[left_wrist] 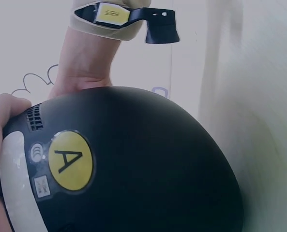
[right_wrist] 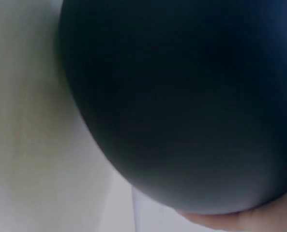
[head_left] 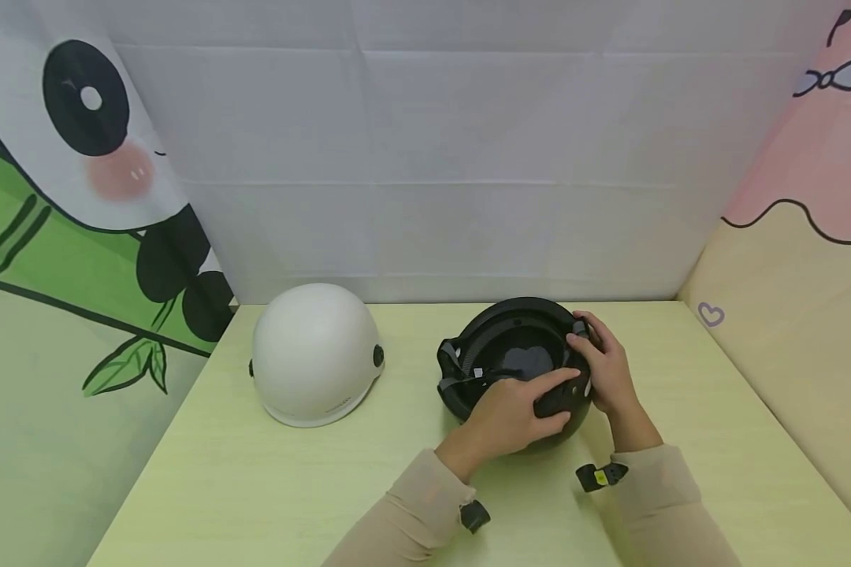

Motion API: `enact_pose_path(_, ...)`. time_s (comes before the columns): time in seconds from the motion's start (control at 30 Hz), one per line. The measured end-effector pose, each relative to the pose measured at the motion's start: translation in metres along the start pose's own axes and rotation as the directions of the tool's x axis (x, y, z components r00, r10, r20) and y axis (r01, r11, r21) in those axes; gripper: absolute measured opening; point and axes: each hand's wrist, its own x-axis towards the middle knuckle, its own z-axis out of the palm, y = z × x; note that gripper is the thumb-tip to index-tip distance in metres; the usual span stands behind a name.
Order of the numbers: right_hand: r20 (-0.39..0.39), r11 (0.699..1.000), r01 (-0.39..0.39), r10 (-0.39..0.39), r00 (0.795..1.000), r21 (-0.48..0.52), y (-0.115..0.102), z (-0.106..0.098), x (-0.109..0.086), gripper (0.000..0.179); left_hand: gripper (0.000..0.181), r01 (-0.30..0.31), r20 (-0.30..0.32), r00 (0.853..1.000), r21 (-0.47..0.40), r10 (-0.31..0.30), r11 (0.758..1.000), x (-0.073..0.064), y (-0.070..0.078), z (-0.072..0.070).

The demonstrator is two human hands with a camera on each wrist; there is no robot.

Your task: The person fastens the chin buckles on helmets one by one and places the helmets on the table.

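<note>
A black helmet (head_left: 518, 315) lies upside down on the table, tilted so its hollow inside and dark straps (head_left: 461, 370) face up. My left hand (head_left: 507, 413) reaches across its near side and grips the rim, index finger over the edge and thumb on the outer shell. At the right side of the rim, my right hand (head_left: 610, 370) holds the helmet, its fingers over the edge. In the left wrist view, the shell carries a yellow oval sticker (left_wrist: 71, 160) with a letter A. The smooth dark shell (right_wrist: 182, 106) fills most of the right wrist view.
To the left, a white helmet (head_left: 315, 354) stands dome up on the pale yellow table (head_left: 326, 488). Behind the table hangs a white sheet (head_left: 425, 157). Printed cartoon panels flank both sides, and each sleeve has a black wrist mount (head_left: 601, 476) at the cuff.
</note>
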Motion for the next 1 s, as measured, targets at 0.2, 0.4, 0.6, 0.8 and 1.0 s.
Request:
enact_pose_path(0.2,-0.012,0.995,-0.008,0.007,1.000,-0.101,-0.014,0.002,0.004,0.042,0.052,-0.009,-0.079,0.997,-0.082,0.002,0.997,-0.001,-0.002,0.002)
enact_pose_path(0.4,-0.004,0.971,-0.015,0.014,1.000,-0.239,-0.028,0.001,0.006,0.048,0.053,-0.011,-0.138,0.990,-0.193,-0.016,0.981,-0.002,-0.003,0.005)
enact_pose_path(0.6,-0.004,0.914,-0.013,0.012,1.000,-0.405,-0.043,0.002,0.006,0.050,0.051,-0.041,-0.228,0.973,-0.265,-0.021,0.963,-0.003,-0.006,0.010)
enact_pose_path(0.8,0.002,0.831,-0.006,0.008,1.000,-0.557,-0.056,0.004,0.008,0.052,0.051,-0.064,-0.294,0.954,-0.402,-0.063,0.913,-0.006,-0.010,0.019)
enact_pose_path(1.0,0.009,0.750,-0.044,0.066,0.998,-0.660,-0.066,0.010,0.008,0.053,0.051,-0.082,-0.329,0.937,-0.537,-0.119,0.840,-0.011,-0.014,0.028)
